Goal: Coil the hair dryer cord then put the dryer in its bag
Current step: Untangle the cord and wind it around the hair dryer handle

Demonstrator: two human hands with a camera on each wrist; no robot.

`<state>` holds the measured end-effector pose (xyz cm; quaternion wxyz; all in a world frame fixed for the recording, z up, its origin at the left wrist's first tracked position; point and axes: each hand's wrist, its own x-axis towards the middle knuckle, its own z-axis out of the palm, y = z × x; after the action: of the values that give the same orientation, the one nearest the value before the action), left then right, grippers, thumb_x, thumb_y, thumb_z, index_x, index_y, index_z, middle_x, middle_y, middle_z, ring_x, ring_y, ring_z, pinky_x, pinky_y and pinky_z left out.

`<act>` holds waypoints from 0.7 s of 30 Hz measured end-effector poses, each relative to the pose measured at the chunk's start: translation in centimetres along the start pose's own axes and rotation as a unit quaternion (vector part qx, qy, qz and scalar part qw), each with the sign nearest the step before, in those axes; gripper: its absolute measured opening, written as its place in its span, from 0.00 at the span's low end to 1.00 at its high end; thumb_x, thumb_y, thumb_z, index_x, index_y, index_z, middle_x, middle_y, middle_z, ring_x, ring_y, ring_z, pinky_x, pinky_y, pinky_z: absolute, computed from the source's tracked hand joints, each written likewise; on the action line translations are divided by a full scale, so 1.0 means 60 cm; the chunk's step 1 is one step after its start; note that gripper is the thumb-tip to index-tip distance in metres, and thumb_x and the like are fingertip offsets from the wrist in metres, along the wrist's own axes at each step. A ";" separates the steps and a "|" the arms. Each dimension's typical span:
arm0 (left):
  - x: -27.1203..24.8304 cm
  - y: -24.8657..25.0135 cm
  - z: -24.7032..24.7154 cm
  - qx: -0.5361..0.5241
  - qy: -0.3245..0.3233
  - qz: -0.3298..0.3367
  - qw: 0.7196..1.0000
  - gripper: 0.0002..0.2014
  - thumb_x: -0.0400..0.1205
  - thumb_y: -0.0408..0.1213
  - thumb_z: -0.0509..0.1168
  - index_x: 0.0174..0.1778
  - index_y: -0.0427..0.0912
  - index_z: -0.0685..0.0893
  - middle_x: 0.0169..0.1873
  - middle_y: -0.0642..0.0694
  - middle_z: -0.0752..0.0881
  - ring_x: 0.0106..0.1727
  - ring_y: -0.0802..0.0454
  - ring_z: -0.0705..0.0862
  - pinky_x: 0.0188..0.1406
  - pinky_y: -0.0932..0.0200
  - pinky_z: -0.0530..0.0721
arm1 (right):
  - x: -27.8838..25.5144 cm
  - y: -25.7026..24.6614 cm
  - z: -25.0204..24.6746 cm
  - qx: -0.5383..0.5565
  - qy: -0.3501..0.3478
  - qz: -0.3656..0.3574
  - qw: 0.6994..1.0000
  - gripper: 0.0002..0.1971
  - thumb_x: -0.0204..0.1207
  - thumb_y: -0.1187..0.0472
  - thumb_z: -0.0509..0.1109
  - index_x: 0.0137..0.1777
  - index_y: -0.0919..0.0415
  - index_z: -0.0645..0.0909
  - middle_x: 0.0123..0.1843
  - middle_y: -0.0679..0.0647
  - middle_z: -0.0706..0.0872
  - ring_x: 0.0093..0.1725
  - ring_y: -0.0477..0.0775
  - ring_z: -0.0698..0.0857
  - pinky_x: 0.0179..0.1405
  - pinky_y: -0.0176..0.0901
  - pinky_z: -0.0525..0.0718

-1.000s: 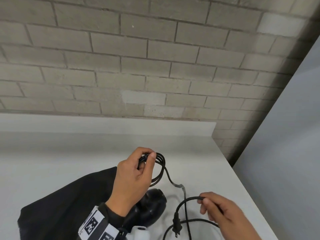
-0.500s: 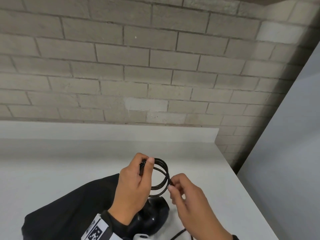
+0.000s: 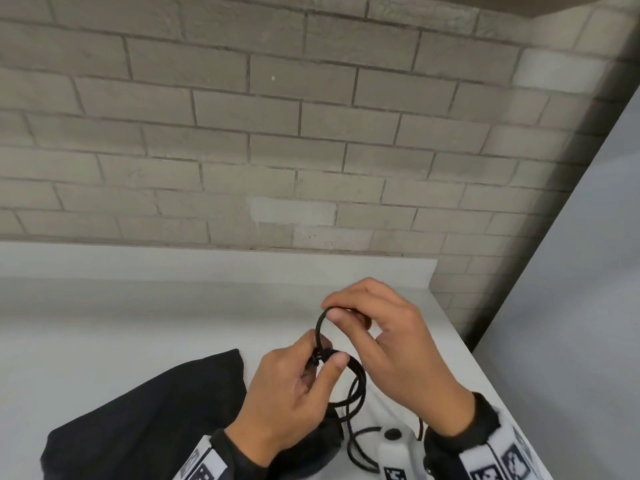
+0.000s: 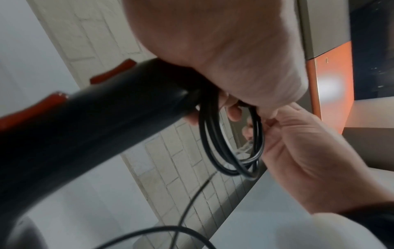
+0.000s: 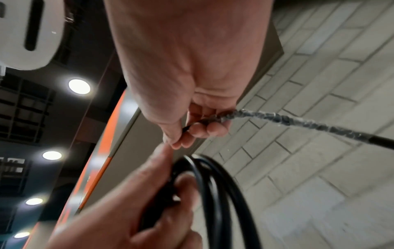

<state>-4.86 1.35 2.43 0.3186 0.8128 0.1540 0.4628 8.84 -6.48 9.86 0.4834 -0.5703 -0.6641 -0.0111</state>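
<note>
My left hand (image 3: 304,382) pinches several loops of the black cord (image 3: 358,386) between thumb and fingers above the white counter (image 3: 138,323). Just above it, my right hand (image 3: 377,327) grips a further stretch of the cord (image 5: 277,118) and arches it over the coil. The black hair dryer (image 3: 311,445) lies under my left wrist, mostly hidden; its handle with red buttons (image 4: 95,118) fills the left wrist view. The black bag (image 3: 145,410) lies flat to the left of the dryer. Loose cord (image 3: 356,452) trails on the counter below my hands.
A grey brick wall (image 3: 277,150) rises behind the counter's low white backsplash (image 3: 207,261). The counter ends at a right edge (image 3: 491,375), with a grey floor or panel beyond. White wrist-camera mounts (image 3: 394,452) sit at the bottom of the head view.
My right hand came up from the loose cord at the lower right to the coil, then lifted a new loop over it. My left hand kept its hold and sank slightly.
</note>
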 end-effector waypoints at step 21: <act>0.002 -0.005 -0.001 -0.003 0.053 -0.045 0.998 0.12 0.86 0.54 0.53 0.49 0.54 0.78 0.23 0.63 0.80 0.21 0.62 0.78 0.25 0.78 0.70 | -0.075 0.040 0.063 0.151 -0.071 0.199 0.966 0.08 0.73 0.63 0.76 0.44 0.48 0.83 0.38 0.42 0.83 0.41 0.47 0.83 0.50 0.49 0.84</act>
<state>-4.82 1.69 2.34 0.3330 0.7780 0.2062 0.4911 7.75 -6.89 3.62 0.5081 -0.6105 -0.5640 0.2259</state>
